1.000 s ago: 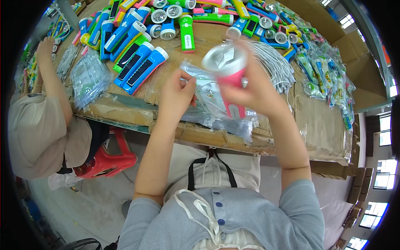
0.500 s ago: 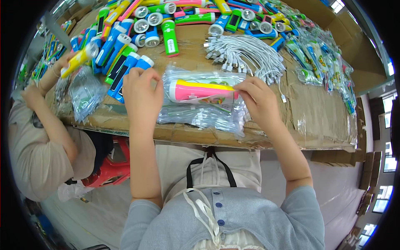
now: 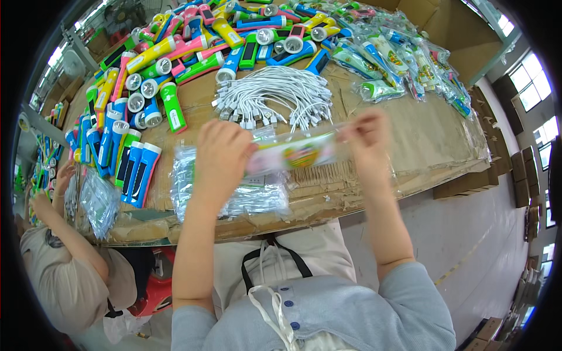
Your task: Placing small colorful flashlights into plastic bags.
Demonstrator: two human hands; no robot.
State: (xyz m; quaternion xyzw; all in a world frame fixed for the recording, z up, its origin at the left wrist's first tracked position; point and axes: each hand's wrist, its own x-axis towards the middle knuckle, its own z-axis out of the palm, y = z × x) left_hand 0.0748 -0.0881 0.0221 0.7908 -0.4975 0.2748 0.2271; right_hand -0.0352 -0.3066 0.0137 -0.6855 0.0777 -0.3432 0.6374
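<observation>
Stretched between my hands, above the cardboard-covered table (image 3: 421, 131), is a clear plastic bag (image 3: 301, 153) with a bright printed patch, smeared by motion; a pink and yellow flashlight shows dimly inside. My left hand (image 3: 222, 155) is closed round its left end. At the right end, my right hand (image 3: 366, 137) pinches the bag, its fingers blurred. Underneath my left hand and the bag lies a stack of clear plastic bags (image 3: 263, 202). A bundle of white charging cables (image 3: 275, 90) sits just beyond.
Loose flashlights (image 3: 172, 108) in several colours are heaped along the far and left side. Bagged flashlights (image 3: 386, 64) are piled at the far right. Another person (image 3: 70, 263) sits at the left, near more clear bags (image 3: 99, 202). Cardboard boxes (image 3: 468, 181) stand past the table's right edge.
The bagged flashlight has been lifted off the bag stack and moved right, now held by both hands. My left hand has closed on its end. The whole view has shifted.
</observation>
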